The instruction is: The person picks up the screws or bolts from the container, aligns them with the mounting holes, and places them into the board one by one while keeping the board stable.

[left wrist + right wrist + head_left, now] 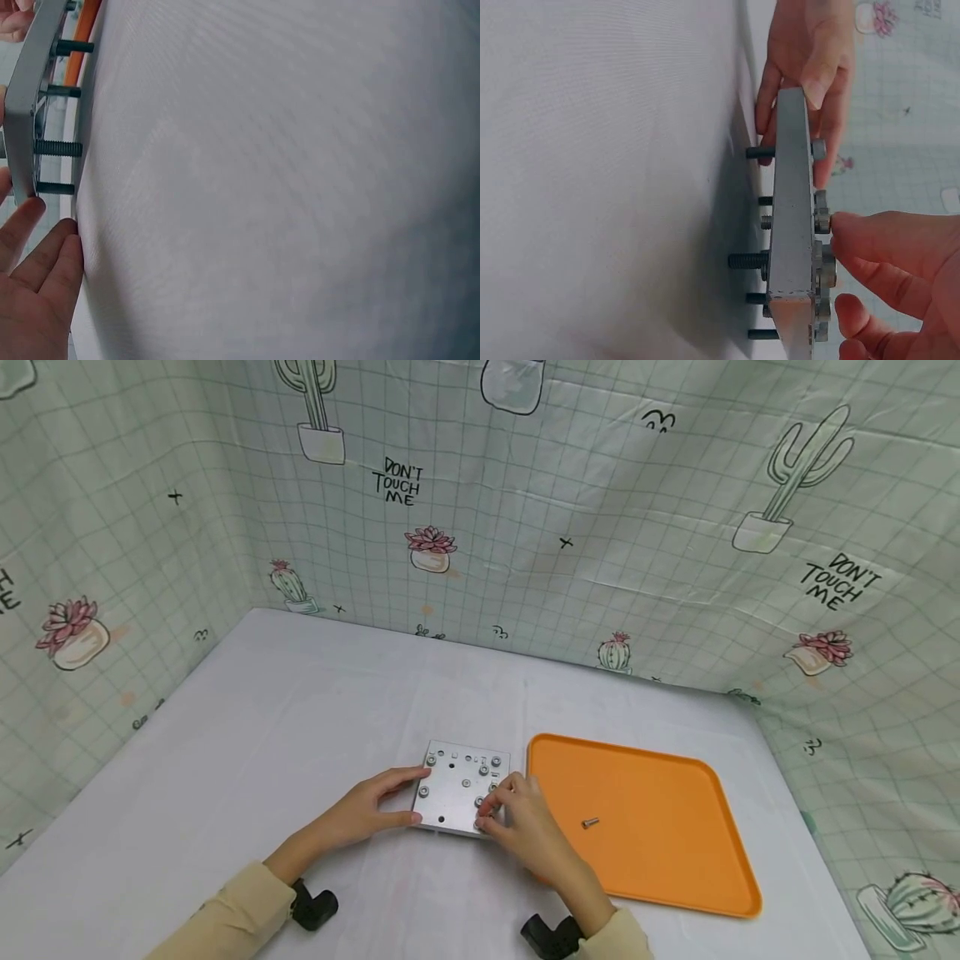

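Note:
A silver metal plate (453, 797) with several holes is on the white table, socket-head bolts standing in its top. Their threaded ends (58, 148) stick out below the plate in the left wrist view. My left hand (367, 810) grips the plate's left edge, thumb at the near corner and fingers farther up. Over the right side, my right hand (528, 827) has its thumb and forefinger on a bolt (823, 220) near the front right corner. In the right wrist view those fingertips meet the bolt's head, while the remaining fingers curl beside the other heads.
An orange tray (645, 747) lies right of the plate, partly behind my right forearm. One loose bolt (590, 822) rests in it. A patterned cloth (510, 527) hangs around the back and sides of the white table (322, 693).

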Demonstrator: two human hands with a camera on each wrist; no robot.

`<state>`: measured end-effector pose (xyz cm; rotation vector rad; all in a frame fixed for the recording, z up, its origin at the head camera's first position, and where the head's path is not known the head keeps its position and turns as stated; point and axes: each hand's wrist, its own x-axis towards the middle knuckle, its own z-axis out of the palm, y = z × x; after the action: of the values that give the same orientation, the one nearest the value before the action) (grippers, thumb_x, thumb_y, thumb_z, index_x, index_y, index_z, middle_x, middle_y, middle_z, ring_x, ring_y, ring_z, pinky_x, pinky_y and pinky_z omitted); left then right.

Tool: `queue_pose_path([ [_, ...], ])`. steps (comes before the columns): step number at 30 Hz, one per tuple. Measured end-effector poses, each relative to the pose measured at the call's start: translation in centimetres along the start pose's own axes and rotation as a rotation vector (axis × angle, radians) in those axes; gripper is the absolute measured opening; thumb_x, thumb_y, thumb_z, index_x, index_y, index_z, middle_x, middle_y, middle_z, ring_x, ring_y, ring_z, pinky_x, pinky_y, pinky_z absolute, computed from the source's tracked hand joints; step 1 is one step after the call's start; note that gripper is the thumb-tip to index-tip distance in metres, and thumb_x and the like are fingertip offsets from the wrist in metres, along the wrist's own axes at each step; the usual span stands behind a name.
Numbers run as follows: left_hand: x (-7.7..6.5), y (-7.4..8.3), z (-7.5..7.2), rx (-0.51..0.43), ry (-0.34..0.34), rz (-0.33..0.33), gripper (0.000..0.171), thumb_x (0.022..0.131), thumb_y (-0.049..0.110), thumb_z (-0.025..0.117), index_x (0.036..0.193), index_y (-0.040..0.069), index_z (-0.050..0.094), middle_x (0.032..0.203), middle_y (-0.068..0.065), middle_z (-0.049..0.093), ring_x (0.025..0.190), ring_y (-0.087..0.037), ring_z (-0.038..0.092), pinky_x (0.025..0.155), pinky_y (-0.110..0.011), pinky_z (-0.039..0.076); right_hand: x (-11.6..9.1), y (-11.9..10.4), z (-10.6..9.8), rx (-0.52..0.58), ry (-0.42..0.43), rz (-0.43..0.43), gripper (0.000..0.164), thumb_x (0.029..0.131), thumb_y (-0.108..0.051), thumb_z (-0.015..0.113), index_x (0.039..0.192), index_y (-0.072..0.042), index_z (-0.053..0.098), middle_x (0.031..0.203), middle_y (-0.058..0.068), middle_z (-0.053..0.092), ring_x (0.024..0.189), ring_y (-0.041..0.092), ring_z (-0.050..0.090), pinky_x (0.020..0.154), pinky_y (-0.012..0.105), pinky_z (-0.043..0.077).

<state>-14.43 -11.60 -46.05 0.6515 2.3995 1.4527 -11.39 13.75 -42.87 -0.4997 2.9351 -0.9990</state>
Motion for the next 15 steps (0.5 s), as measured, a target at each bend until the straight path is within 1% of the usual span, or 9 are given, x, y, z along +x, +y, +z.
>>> queue_pose_path([
  [2,0.0,0.0,0.0,-0.001,-0.001,0.000,0.061,0.081,0.032,0.071,0.136,0.016,0.049,0.144,-0.007,0.043,0.134,-0.029,0.037,0.111,-0.045,0.033,-0.1,0.1,0.0,0.000,0.005,0.006,0.010,0.078,-0.018,0.074,0.077,-0.021,0.064,0.087,-0.008,0.047,0.092,0.013,0.038,0.077,0.029,0.040],
  [4,0.0,0.0,0.0,0.001,-0.002,0.009,0.061,0.082,0.032,0.071,0.136,0.015,0.049,0.144,-0.008,0.043,0.134,-0.030,0.038,0.111,-0.045,0.033,-0.2,0.2,-0.2,0.023,0.015,0.018,0.011,0.078,-0.016,0.073,0.077,-0.021,0.064,0.088,-0.008,0.047,0.094,0.013,0.039,0.079,0.029,0.041],
  [9,0.0,-0.1,0.1,0.002,-0.004,0.018,0.061,0.082,0.032,0.070,0.136,0.015,0.048,0.144,-0.008,0.043,0.134,-0.029,0.037,0.111,-0.045,0.032,-0.9,1.3,-1.7,0.077,0.042,0.067,0.010,0.081,-0.012,0.071,0.082,-0.020,0.065,0.089,-0.003,0.051,0.097,0.015,0.041,0.082,0.033,0.042],
  [11,0.0,-0.2,0.1,0.003,-0.002,0.014,0.061,0.082,0.032,0.071,0.136,0.016,0.048,0.144,-0.008,0.043,0.134,-0.029,0.037,0.111,-0.045,0.032,-1.2,2.2,-2.5,0.064,0.053,0.083,0.010,0.081,-0.010,0.071,0.086,-0.017,0.066,0.090,-0.001,0.051,0.097,0.015,0.042,0.083,0.035,0.043],
  [15,0.0,-0.4,0.1,0.013,-0.004,0.018,0.061,0.082,0.033,0.070,0.136,0.015,0.048,0.144,-0.009,0.043,0.134,-0.030,0.037,0.110,-0.046,0.032,-2.0,4.3,-4.4,-0.005,0.061,0.127,0.012,0.082,-0.009,0.070,0.093,-0.012,0.068,0.091,-0.001,0.051,0.097,0.019,0.045,0.083,0.037,0.044],
])
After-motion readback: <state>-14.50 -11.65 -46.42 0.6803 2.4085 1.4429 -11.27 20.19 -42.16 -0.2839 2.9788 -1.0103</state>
